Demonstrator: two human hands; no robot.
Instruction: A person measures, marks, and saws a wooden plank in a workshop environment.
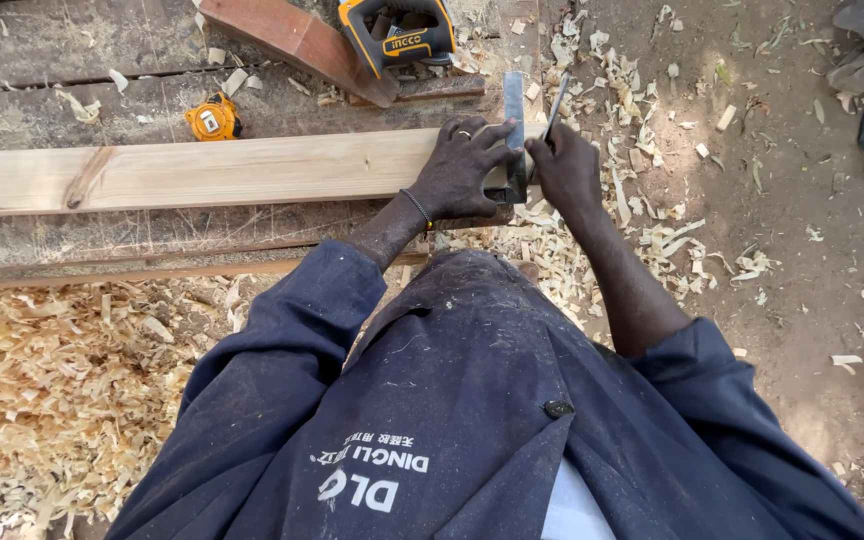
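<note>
A long pale wooden plank (202,172) lies across a dark, worn workbench (72,50). My left hand (464,165) presses a metal try square (515,135) flat against the plank's right end, fingers spread over its blade and stock. My right hand (564,165) is closed around a thin pencil-like marker (555,108), whose tip touches the plank's end beside the square's blade. A ring is on my left hand and a dark band on that wrist.
A yellow tape measure (213,120) lies behind the plank. A yellow-and-black power tool (399,32) and a reddish wood block (297,42) lie at the bench's far side. Wood shavings (62,370) pile at the left and around the plank's end; dirt ground (792,200) lies to the right.
</note>
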